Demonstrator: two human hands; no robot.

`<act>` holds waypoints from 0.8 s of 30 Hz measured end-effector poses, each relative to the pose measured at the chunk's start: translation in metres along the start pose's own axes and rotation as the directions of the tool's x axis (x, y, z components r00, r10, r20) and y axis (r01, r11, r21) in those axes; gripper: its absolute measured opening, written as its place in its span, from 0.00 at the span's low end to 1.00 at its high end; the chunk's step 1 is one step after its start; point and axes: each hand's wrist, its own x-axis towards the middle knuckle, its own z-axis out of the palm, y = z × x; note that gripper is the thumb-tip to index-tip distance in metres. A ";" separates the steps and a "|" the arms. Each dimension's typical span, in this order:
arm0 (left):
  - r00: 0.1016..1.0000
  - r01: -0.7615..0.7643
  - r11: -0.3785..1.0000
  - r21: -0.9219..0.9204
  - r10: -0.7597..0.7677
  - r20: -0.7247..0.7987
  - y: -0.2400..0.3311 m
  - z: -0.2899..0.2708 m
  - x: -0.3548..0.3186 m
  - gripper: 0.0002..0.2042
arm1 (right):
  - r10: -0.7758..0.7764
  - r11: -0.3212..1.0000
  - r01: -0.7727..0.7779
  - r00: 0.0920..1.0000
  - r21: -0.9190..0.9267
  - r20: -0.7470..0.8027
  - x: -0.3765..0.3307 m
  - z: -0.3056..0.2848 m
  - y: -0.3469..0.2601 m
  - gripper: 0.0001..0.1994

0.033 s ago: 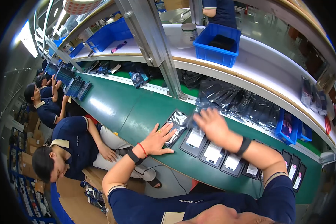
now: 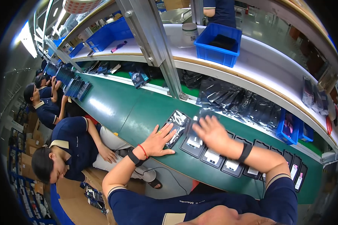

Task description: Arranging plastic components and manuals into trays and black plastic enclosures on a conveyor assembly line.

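Observation:
My left hand (image 2: 158,141) lies flat with its fingers spread on a black tray in shiny clear plastic (image 2: 179,119). A ring and a red string bracelet show on that hand and wrist. My right hand (image 2: 213,135), smeared by motion, has its fingers stretched out over the first of a row of black trays. A dark, filmy patch by its fingertips is too blurred to name. Under it, the nearest black tray (image 2: 187,147) carries a white label. More black trays with white labels (image 2: 234,168) run to the right along the bench.
The green bench (image 2: 139,112) has a heap of black plastic bags (image 2: 229,93) along its back. Small blue bins (image 2: 289,129) stand at the right. A metal post (image 2: 150,45) rises before the shelf, which holds a blue bin (image 2: 218,48). A seated co-worker (image 2: 73,146) is close on my left.
My right hand has moved slightly toward me and to the left, over the nearest labelled tray. The left hand stays in place on the plastic-covered tray.

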 end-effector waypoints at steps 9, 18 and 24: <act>0.992 0.079 0.995 -0.060 -0.073 0.102 0.017 -0.031 0.045 0.33 | -0.128 0.932 -0.120 0.772 0.341 0.623 -0.024 -0.003 -0.013 0.55; 0.987 -0.153 0.986 0.068 0.150 0.048 -0.001 -0.037 0.222 0.45 | 0.483 0.857 -0.501 0.862 0.120 0.154 0.038 0.008 0.110 0.35; 0.937 -0.331 0.936 -0.119 0.310 -0.161 -0.018 -0.013 0.266 0.33 | 0.588 0.794 -0.606 0.747 -0.047 0.310 0.032 0.037 0.130 0.49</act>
